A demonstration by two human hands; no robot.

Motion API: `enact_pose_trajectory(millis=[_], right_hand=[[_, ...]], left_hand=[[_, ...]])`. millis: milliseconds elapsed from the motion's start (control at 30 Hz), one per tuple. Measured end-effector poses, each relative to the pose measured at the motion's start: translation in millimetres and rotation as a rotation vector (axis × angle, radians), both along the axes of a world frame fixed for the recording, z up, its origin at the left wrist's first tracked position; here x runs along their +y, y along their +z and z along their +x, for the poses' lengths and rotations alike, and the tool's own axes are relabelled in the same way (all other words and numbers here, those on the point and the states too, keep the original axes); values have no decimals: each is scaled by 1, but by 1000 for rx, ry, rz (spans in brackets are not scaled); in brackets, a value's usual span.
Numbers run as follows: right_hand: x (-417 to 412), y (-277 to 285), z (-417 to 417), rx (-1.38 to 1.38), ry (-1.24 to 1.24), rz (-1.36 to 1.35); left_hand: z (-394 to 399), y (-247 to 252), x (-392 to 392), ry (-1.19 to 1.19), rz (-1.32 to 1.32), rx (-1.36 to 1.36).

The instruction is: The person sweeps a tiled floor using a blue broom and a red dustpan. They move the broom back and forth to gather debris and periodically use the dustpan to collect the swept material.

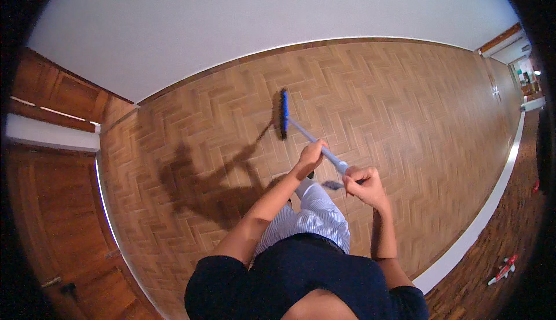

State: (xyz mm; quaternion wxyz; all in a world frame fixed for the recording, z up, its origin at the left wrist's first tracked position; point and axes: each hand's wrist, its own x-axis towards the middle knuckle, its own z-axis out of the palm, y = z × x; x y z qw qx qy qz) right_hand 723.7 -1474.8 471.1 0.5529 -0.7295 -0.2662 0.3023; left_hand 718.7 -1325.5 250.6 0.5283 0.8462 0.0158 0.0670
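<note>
A long-handled broom stretches out ahead of me, its pale blue-grey pole (331, 156) running away and to the left. My left hand (311, 155) is wrapped around the pole partway down. Higher up, near the pole's upper end, my right hand (364, 183) grips it, and the fingers hide that end. At the far end the blue broom head (285, 108) with dark bristles meets the floor, turned roughly crosswise to the pole. One of my feet, in a dark shoe (333, 185), shows below the right hand.
Herringbone wood-look tile floor (391, 103) surrounds me. A white wall (278, 11) with brown skirting runs ahead. Wooden doors (56, 198) stand at the left. A white ledge (469, 246) borders the right, with a red and white fish-shaped ornament (504, 269) beyond it.
</note>
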Motion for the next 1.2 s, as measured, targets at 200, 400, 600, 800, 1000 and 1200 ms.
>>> enact_pose_trajectory(millis=[200,400,600,800,1000,1200], right_hand=[[48,-43,18,258,219,-18],[154,-115,28,238,485,51],[200,-140,70,112,452,-51],[122,-75,143,180,45,-273],[80,-34,149,40,-300,-417],[78,-11,169,-44,-354,-301]], left_hand=[[-66,-53,76,252,167,273],[-116,-98,172,447,275,459],[-66,-129,224,202,287,511],[73,-104,139,-125,404,401],[157,-86,51,-289,154,-47],[206,-48,43,-371,26,134]])
